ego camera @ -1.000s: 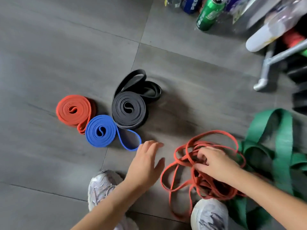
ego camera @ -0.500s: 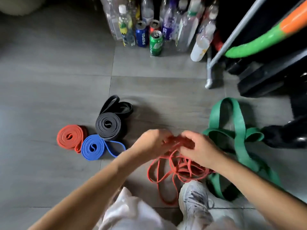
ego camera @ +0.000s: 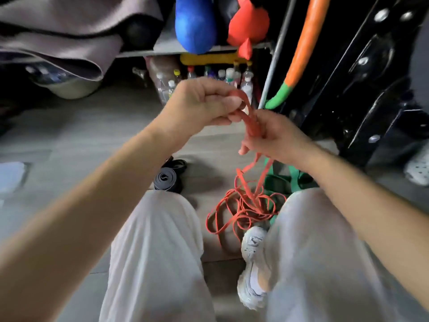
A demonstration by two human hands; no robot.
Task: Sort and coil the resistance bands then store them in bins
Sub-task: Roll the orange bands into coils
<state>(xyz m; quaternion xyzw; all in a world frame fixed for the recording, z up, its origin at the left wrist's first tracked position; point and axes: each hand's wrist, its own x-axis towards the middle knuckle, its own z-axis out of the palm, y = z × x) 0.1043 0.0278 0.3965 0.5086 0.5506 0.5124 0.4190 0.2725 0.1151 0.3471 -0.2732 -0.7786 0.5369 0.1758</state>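
Note:
Both hands are raised in front of me on a thin red band [ego camera: 249, 122]. My left hand [ego camera: 199, 105] pinches its folded end between thumb and fingers. My right hand [ego camera: 271, 135] grips the doubled strand just below. The rest of that band hangs down into a tangled red heap [ego camera: 241, 210] on the floor between my knees. A coiled black band [ego camera: 166, 180] lies on the floor beyond my left knee, with a second black band [ego camera: 177, 165] behind it. Green band [ego camera: 292, 180] shows by my right knee. The coiled red and blue bands are hidden.
Several bottles [ego camera: 209, 77] stand at the back under a shelf. A metal rack leg [ego camera: 276, 54] and an orange and green padded tube [ego camera: 299, 61] rise to the right, beside black equipment [ego camera: 371, 77]. Another person's shoe [ego camera: 417, 168] is at the far right.
Both hands took hold of the thin red band and lifted its end well off the floor. The view tilted up, so my knees now cover the coiled red and blue bands.

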